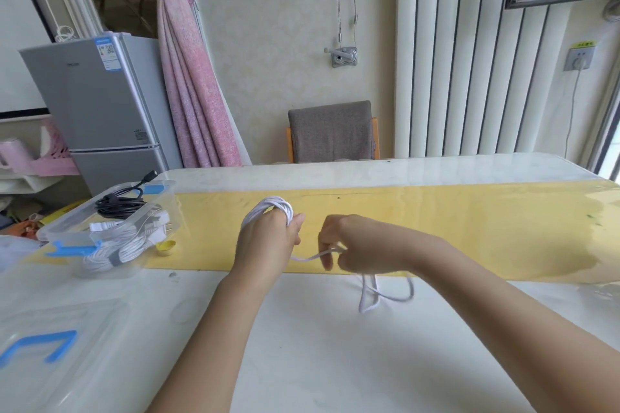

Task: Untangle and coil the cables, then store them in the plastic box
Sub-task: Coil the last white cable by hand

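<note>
The fingers (326,258) of our right hand (359,245) are curled and pinch a free run of the white cable (272,206). Motion blur hides the exact contact point. Our left hand (266,240) carries the wound part of this cable. The turns lie around its fingers as a coil, and the thumb stands out to the right, beside the turns. We cannot tell whether the wrapped fingers are spread or pressed together. A short strand runs from the left hand to the right hand. A loose loop hangs below the right hand toward the desk (318,362); we cannot tell whether it touches the surface.

We hold both hands above the middle of the desk, over the near edge of the yellow runner (453,228). The runner lies lengthwise, nearer the far edge of the desk than the near edge.

A clear lid (67,329) with blue clips lies at the near left corner. The plastic box (67,234) stands open at the left edge, with its right part on the runner's left end. It holds a black cable (119,203) at the far side and white cable bundles (124,250) at the near side. A yellow cap (166,246) lies on the runner, just beside the box's right wall.
</note>
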